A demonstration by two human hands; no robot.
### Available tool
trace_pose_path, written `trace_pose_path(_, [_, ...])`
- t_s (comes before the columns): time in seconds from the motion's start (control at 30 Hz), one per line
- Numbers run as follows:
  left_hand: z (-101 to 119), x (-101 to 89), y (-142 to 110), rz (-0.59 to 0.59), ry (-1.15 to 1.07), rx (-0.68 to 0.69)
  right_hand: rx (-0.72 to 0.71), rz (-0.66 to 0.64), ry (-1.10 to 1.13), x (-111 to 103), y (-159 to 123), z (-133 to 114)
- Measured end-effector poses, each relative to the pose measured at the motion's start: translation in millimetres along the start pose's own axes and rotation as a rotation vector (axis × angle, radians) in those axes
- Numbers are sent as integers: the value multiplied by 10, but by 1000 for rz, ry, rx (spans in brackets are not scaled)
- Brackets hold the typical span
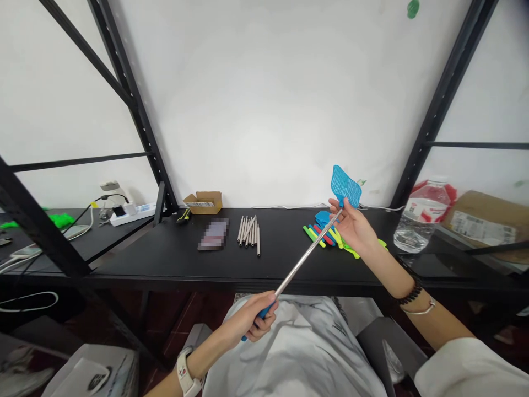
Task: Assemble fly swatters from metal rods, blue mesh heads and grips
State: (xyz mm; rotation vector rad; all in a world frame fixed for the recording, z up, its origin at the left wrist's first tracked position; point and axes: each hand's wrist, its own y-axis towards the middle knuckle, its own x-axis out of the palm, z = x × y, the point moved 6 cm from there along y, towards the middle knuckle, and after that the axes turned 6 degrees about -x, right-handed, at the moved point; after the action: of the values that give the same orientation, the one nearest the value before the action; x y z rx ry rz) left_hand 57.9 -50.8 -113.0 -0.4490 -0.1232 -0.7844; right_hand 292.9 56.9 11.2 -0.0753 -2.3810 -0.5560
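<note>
A fly swatter [305, 256] with a blue perforated head, a silver metal rod and a blue handle slants up to the right in front of me. My left hand [257, 318] is wrapped round its blue handle, above my lap. At the other end, my right hand [351, 221] pinches the neck just below the head. Under that hand, a heap of blue, red, green and yellow plastic swatter parts [330, 234] lies on the black table [165, 256]. Left of the heap rest several silver metal rods [248, 234], laid roughly side by side.
A phone-like blurred object [214, 234] and a small open cardboard box [203, 203] sit left of the rods. A large water bottle [419, 218] and a cardboard parcel [483, 226] stand at the right. Black shelf posts [132, 105] rise on both sides; a power strip [134, 214] lies far left.
</note>
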Motion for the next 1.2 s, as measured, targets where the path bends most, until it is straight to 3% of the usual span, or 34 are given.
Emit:
trace_pose_path(0.57, [-44,-25,16,33,9,-34,-130,-41,-101,54,-61,-73])
trace_pose_path(0.9, [-3,-6,-6,8,-17,19,-173,-62,-119,99,-88,-89])
trace_pose_path(1.2, [28,-32,-22,22,-5,52,-79,-106,-79,172,-75,-102])
